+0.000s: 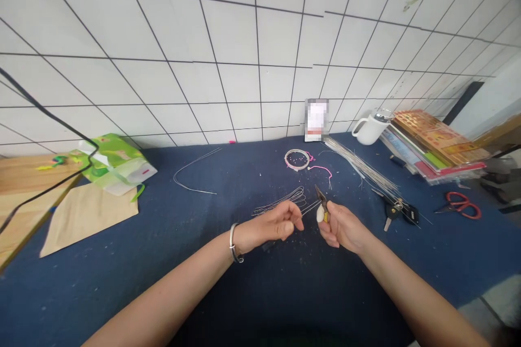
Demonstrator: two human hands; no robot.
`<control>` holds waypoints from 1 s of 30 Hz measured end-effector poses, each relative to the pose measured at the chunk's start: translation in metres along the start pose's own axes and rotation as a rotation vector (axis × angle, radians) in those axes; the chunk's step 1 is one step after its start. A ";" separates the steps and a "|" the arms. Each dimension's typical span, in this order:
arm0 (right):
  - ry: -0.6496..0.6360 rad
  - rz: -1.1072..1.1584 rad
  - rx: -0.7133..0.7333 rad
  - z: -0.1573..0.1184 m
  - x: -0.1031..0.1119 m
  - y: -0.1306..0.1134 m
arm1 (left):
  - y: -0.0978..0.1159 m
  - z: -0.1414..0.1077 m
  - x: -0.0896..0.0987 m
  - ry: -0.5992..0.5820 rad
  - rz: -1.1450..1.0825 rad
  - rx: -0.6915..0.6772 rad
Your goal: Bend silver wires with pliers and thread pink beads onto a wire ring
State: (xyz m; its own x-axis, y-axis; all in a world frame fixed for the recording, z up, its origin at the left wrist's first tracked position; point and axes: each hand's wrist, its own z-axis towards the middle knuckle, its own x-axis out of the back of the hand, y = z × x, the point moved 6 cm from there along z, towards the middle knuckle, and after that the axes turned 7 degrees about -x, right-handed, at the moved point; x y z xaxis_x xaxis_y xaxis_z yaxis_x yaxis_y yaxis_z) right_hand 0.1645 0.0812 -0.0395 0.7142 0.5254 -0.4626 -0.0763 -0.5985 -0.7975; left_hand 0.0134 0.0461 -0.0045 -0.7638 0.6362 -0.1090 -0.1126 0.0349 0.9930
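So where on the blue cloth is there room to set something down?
Bare patches: between the tan sheet and left forearm; between the bent wire and pink-threaded ring; in front of the scissors, beside the right forearm. Crowded: around the left hand and the right hand with its pliers; back right, with wire bundle, mug and books.

silvery wires (283, 200), navy cloth (101, 265), white tiles (228, 32) gridded in black

The wires (281, 201) seem smooth metal, the cloth (240, 173) matt.

Free passage over blue cloth (93, 271) at left; obstacles: looped wires (285, 199) ahead, keys (394, 211) rightward.
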 end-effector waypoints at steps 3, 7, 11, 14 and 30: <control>-0.002 0.003 -0.010 0.000 -0.002 0.001 | 0.004 -0.004 -0.001 0.023 0.368 -0.027; -0.005 -0.001 0.002 -0.001 -0.006 0.000 | 0.001 -0.005 0.002 0.153 0.600 -0.018; -0.022 -0.038 0.037 -0.002 -0.008 -0.001 | -0.002 -0.003 0.003 0.176 0.655 -0.028; -0.036 -0.046 0.044 -0.003 -0.008 -0.001 | -0.004 -0.003 0.003 0.167 0.661 -0.030; -0.001 -0.016 0.021 -0.009 -0.012 -0.004 | -0.026 -0.006 -0.001 0.043 -0.188 0.169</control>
State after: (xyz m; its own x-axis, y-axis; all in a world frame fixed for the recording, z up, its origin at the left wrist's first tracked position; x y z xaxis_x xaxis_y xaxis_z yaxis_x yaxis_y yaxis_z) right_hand 0.1622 0.0718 -0.0272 0.7150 0.5352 -0.4498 -0.0795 -0.5770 -0.8129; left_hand 0.0128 0.0399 -0.0304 -0.7660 0.5733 -0.2909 -0.1505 0.2800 0.9481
